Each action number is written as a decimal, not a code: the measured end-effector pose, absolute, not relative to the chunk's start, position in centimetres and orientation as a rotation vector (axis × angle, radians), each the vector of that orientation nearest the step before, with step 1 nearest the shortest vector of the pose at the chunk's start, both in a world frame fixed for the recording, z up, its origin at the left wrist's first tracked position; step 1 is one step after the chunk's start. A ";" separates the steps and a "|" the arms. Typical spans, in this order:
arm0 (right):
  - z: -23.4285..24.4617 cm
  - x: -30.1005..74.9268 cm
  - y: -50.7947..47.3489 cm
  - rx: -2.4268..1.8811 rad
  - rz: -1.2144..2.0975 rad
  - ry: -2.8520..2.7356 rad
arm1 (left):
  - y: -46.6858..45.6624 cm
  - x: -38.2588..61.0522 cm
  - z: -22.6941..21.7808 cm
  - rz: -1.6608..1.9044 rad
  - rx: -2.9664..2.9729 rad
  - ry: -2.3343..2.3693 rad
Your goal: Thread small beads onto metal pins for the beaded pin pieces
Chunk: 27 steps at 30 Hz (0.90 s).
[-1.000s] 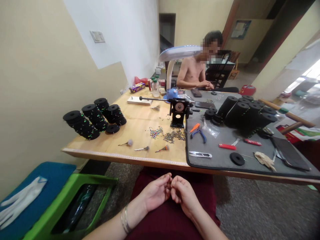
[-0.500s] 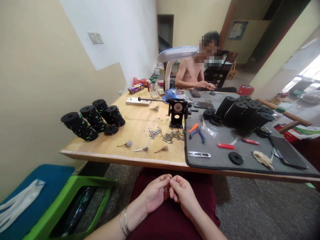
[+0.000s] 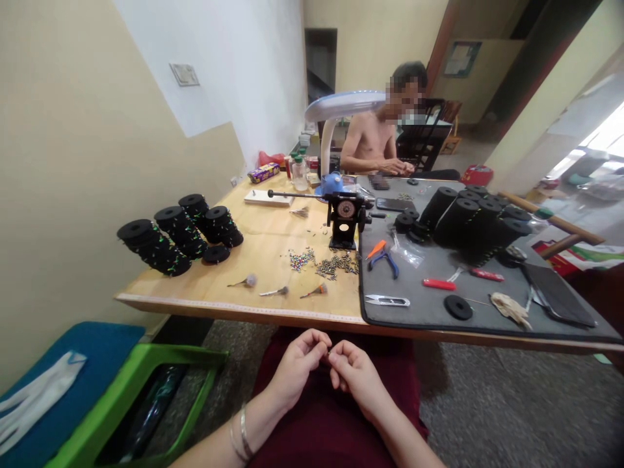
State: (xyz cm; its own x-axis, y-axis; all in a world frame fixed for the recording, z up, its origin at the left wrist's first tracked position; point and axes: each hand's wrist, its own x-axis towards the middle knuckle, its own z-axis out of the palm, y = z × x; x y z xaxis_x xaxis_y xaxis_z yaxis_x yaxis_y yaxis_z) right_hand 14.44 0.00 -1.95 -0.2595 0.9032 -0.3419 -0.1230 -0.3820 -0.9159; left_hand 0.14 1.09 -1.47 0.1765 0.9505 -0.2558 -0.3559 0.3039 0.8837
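Note:
Over my lap, in front of the table edge, my left hand (image 3: 303, 359) and my right hand (image 3: 355, 372) meet at the fingertips. Both are pinched closed on something tiny between them, too small to name. On the wooden table top (image 3: 253, 244) beyond them lie a pile of small metal pieces (image 3: 337, 265) and a pile of coloured beads (image 3: 301, 260). Three little bundles of fine bristle-like strands, one with an orange band (image 3: 314, 291), lie in a row near the front edge. Thread snips (image 3: 387, 301) rest on the grey mat (image 3: 409, 312).
A black winding device (image 3: 345, 218) with a long rod stands mid-table. Stacked black foam spools stand left (image 3: 168, 244) and right (image 3: 458, 224). Blue pliers (image 3: 385, 263) and a red-handled tool (image 3: 439, 284) lie on the mat. Another person (image 3: 368, 143) sits beyond the lamp (image 3: 341, 107).
My left hand has turned, its fingers curling more over the tiny thing at the fingertips. My right hand stays nearly in place. The other person's hands have shifted slightly.

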 end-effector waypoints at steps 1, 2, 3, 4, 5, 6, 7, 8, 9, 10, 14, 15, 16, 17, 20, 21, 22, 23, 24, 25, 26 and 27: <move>-1.8 14.6 0.0 -1.226 1.698 -1.103 | 1.1 0.1 -1.1 1.076 0.768 0.940; -1.7 14.7 0.0 -1.230 1.644 -1.170 | 1.2 0.1 -0.8 1.077 0.752 0.915; -1.5 14.9 0.0 -1.231 1.581 -1.243 | 1.2 0.1 -0.5 1.074 0.731 0.888; -1.3 15.1 0.0 -1.227 1.513 -1.316 | 1.2 0.1 -0.2 1.069 0.708 0.859; -1.1 15.3 -0.1 -1.216 1.450 -1.386 | 1.2 0.2 0.1 1.062 0.686 0.829; -0.9 15.5 -0.1 -1.200 1.395 -1.447 | 1.1 0.3 0.4 1.055 0.669 0.797; -0.7 15.7 -0.1 -1.181 1.351 -1.495 | 1.1 0.3 0.7 1.049 0.651 0.765; -0.5 15.9 -0.2 -1.165 1.318 -1.535 | 1.0 0.4 1.1 1.044 0.634 0.734; -0.5 16.1 -0.2 -1.157 1.290 -1.564 | 1.0 0.4 1.5 1.040 0.619 0.707; -0.5 16.3 -0.2 -1.157 1.270 -1.582 | 0.9 0.5 1.9 1.039 0.603 0.683; -1.2 17.2 -0.1 -1.180 1.235 -1.596 | 1.2 0.4 4.0 1.055 0.527 0.603; -1.5 17.5 0.0 -1.186 1.233 -1.594 | 1.3 0.4 4.5 1.061 0.507 0.589; -1.9 17.7 0.1 -1.192 1.234 -1.593 | 1.4 0.4 4.9 1.067 0.490 0.578; -2.2 17.9 0.1 -1.197 1.235 -1.589 | 1.5 0.3 5.4 1.071 0.476 0.568; -3.2 18.4 0.2 -1.196 1.241 -1.577 | 1.8 0.4 6.5 1.079 0.453 0.545; -3.5 18.5 0.2 -1.194 1.239 -1.573 | 1.8 0.4 6.9 1.081 0.452 0.537; -3.7 18.6 0.2 -1.192 1.235 -1.567 | 1.9 0.5 7.2 1.082 0.454 0.530; -4.0 18.7 0.2 -1.192 1.232 -1.556 | 2.0 0.5 7.4 1.083 0.456 0.523; -4.3 18.8 0.1 -1.194 1.232 -1.540 | 2.1 0.6 7.6 1.082 0.460 0.516; -4.5 18.9 0.1 -1.197 1.236 -1.520 | 2.1 0.6 7.8 1.079 0.464 0.510; -4.7 19.0 0.0 -1.200 1.243 -1.503 | 2.2 0.7 7.9 1.074 0.468 0.507; -4.9 19.1 0.0 -1.203 1.253 -1.492 | 2.3 0.9 8.0 1.070 0.472 0.505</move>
State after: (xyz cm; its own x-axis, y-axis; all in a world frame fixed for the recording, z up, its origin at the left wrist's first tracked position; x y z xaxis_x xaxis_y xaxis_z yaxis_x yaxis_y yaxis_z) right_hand 19.07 -0.01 -4.88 -0.2008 0.9795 0.0133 0.1558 0.0453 -0.9868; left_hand 0.87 2.26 7.95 0.3897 0.9072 -0.1587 -0.6992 0.4036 0.5901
